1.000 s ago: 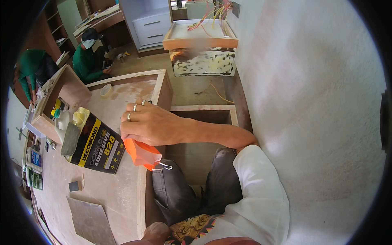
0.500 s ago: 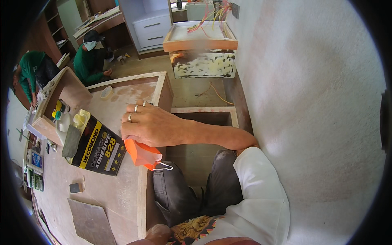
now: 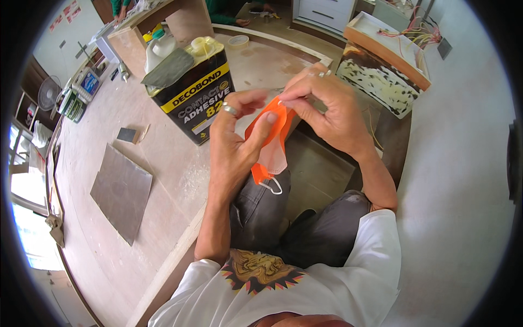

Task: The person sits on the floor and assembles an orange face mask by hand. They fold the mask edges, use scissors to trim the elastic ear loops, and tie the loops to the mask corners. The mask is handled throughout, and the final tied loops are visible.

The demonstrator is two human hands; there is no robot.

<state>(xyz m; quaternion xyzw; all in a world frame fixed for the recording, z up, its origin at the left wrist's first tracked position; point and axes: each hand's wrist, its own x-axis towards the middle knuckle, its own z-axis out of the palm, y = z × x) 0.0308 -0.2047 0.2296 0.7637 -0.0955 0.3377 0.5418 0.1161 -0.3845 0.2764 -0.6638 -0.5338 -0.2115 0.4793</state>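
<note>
Dusty wooden surface [image 3: 166, 218] spreads at nine o'clock, with a black can [image 3: 193, 95] standing on it toward eleven. Near the centre, toward twelve o'clock, is an orange face mask [image 3: 276, 133]: the left hand [image 3: 234, 133] grips its side, and the right hand [image 3: 332, 109] pinches its upper end narrowly.

left hand [image 3: 233, 140] now holds mask [image 3: 278, 136] too

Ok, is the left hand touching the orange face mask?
Touching. The head view shows it: the left hand has its thumb laid against the orange face mask.
</note>
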